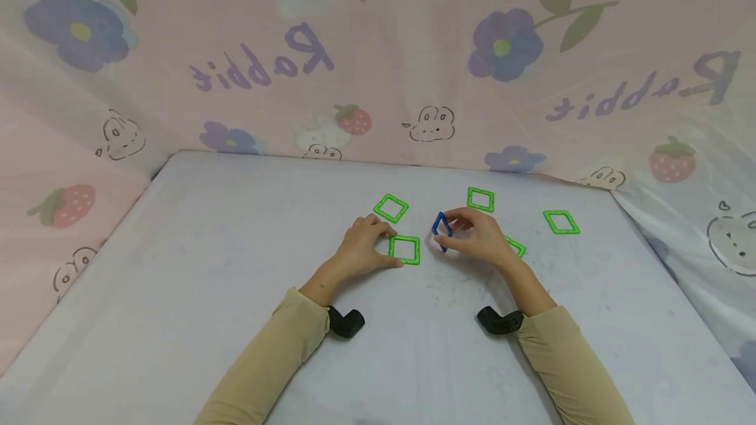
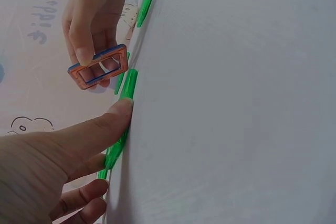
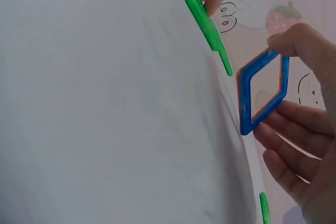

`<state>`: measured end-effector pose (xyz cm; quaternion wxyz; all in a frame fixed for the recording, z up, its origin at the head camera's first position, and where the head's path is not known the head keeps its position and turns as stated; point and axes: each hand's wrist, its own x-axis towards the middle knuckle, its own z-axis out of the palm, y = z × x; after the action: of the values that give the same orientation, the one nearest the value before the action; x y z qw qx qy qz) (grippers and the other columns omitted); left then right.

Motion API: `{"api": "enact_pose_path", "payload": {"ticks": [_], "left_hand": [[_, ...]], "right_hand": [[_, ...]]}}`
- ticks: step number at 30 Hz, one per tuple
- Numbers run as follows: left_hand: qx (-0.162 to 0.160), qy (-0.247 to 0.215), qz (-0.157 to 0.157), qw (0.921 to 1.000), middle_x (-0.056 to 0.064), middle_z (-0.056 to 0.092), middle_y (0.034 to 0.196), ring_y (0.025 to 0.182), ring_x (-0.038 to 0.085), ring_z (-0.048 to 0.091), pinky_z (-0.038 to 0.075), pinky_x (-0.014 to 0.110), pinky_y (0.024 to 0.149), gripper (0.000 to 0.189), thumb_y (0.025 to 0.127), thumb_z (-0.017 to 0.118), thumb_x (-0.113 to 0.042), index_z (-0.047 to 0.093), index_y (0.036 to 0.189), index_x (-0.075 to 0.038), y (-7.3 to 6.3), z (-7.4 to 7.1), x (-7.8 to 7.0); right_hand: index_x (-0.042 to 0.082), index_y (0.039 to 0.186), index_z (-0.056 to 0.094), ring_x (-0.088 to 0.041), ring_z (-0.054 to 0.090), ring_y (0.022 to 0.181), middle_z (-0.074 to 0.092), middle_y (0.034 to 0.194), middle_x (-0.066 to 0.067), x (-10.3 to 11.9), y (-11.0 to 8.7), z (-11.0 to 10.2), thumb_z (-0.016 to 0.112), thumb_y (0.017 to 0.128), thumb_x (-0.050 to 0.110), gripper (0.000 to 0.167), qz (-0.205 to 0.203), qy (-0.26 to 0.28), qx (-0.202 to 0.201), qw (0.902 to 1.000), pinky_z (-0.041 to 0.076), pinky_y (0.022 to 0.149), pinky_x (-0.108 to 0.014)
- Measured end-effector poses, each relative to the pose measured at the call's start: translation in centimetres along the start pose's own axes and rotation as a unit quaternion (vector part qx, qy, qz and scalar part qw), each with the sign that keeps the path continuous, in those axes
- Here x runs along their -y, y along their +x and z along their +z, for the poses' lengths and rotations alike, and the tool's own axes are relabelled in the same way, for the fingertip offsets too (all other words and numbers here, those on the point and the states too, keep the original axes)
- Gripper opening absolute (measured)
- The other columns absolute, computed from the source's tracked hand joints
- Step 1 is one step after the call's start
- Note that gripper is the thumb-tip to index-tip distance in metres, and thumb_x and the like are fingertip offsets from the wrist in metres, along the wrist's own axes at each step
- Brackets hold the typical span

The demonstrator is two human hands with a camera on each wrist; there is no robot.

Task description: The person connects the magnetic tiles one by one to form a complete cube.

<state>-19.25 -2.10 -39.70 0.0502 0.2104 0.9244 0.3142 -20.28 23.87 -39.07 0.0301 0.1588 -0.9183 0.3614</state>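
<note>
In the head view my left hand (image 1: 360, 248) grips a green square magnetic tile frame (image 1: 417, 251) at its left side, thumb at the near edge and fingers at the far one. This tile lies on or just above the table. To its right, my right hand (image 1: 481, 241) pinches a blue square tile frame (image 1: 436, 223) tilted up off the table. The right wrist view shows the raised tile (image 3: 245, 100) blue with an orange rim, held between thumb and fingers. From the left wrist view its other face (image 2: 79, 77) looks orange-red. The two held pieces are apart.
Several other green tile frames lie around: one (image 1: 381, 202) beyond the left hand, one (image 1: 470, 198) behind the right hand, one (image 1: 564, 232) farther right, and one (image 1: 517, 246) partly hidden by the right hand. A printed curtain (image 1: 378, 84) hangs behind the white table (image 1: 177, 281).
</note>
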Motion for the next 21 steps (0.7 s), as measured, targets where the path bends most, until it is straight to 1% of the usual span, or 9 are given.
{"api": "enact_pose_path", "payload": {"ticks": [8, 14, 18, 19, 21], "left_hand": [[-0.006, -0.008, 0.002, 1.0000, 0.005, 0.055, 0.110, 0.101, 0.022, 0.046, 0.039, 0.040, 0.091, 0.056, 0.070, 0.085, -0.038, 0.067, 0.116, -0.011, -0.03, 0.03, 0.17], [-0.011, -0.009, 0.005, 0.9999, 0.005, 0.057, 0.109, 0.100, 0.023, 0.047, 0.039, 0.040, 0.091, 0.055, 0.070, 0.085, -0.038, 0.067, 0.114, -0.012, 0.00, 0.20, 0.38], [-0.012, -0.014, 0.005, 0.9998, 0.006, 0.057, 0.109, 0.101, 0.023, 0.047, 0.039, 0.040, 0.092, 0.054, 0.069, 0.086, -0.037, 0.067, 0.114, -0.012, 0.06, 0.27, 0.37], [-0.012, -0.014, 0.005, 0.9998, 0.006, 0.057, 0.109, 0.101, 0.024, 0.047, 0.039, 0.040, 0.092, 0.054, 0.069, 0.086, -0.037, 0.067, 0.114, -0.012, 0.09, 0.29, 0.36], [-0.011, -0.013, 0.003, 0.9999, 0.006, 0.057, 0.109, 0.101, 0.023, 0.047, 0.039, 0.040, 0.092, 0.054, 0.069, 0.086, -0.037, 0.067, 0.114, -0.012, 0.13, 0.29, 0.32]], "right_hand": [[0.004, 0.120, 0.063, -0.029, 0.064, 0.098, 0.068, 0.105, -0.014, 0.23, -0.19, 0.18, 0.080, 0.077, 0.022, 0.050, 0.003, 0.042, 0.012, 0.9991, 0.049, 0.087, -0.046], [0.004, 0.126, 0.060, -0.029, 0.064, 0.099, 0.067, 0.107, -0.013, 0.13, -0.39, 0.24, 0.079, 0.079, 0.020, 0.053, -0.017, 0.060, 0.021, 0.9978, 0.050, 0.087, -0.047], [0.004, 0.129, 0.058, -0.030, 0.064, 0.102, 0.066, 0.112, -0.014, 0.18, -0.55, 0.14, 0.079, 0.079, 0.017, 0.056, -0.024, 0.074, 0.027, 0.9966, 0.049, 0.089, -0.049], [0.002, 0.128, 0.057, -0.032, 0.064, 0.102, 0.066, 0.112, -0.016, 0.66, -0.67, -0.02, 0.079, 0.078, 0.015, 0.056, -0.026, 0.077, 0.029, 0.9962, 0.049, 0.089, -0.050], [0.000, 0.128, 0.057, -0.034, 0.063, 0.103, 0.065, 0.115, -0.018, 0.82, -0.73, -0.04, 0.078, 0.079, 0.011, 0.055, -0.035, 0.075, 0.030, 0.9961, 0.049, 0.090, -0.050]]}}
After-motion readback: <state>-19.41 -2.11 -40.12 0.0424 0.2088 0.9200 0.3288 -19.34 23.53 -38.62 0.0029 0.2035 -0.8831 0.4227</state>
